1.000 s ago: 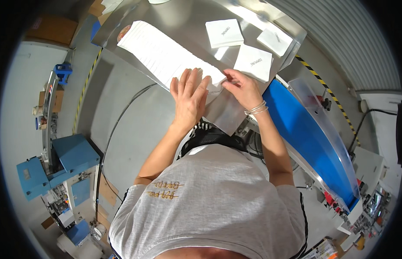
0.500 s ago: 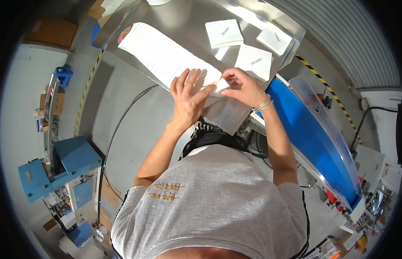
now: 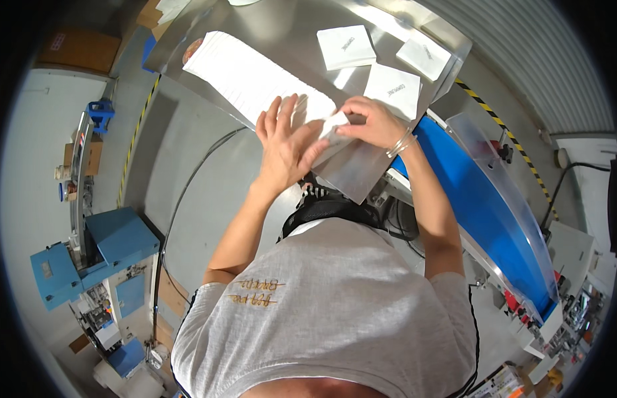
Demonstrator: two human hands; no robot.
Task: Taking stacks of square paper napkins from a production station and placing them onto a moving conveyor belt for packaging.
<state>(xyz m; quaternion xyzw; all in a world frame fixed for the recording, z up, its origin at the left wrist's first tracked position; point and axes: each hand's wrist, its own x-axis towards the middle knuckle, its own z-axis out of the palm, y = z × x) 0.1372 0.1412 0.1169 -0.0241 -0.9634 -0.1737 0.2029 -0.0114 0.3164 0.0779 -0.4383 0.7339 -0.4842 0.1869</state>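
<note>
A long fanned row of thin white paper pieces lies slantwise on the metal table. My left hand rests over the row's near end, fingers spread, its thumb beside a small white paper piece. Between the thumb and fingers of my right hand this piece is pinched by its right side; the part under the fingers is hidden. Beyond my right hand sit three square white paper stacks, printed on top: a near one, a far left one and a far right one.
The steel table has a raised rim at the right. Alongside it on the right runs a blue conveyor belt with a clear guard. A black cable crosses the floor. Blue machine boxes stand at the left.
The white piece in my right hand has tilted up at the row's near end. My left thumb has dropped slightly away from it. The whole view has shifted a little.
</note>
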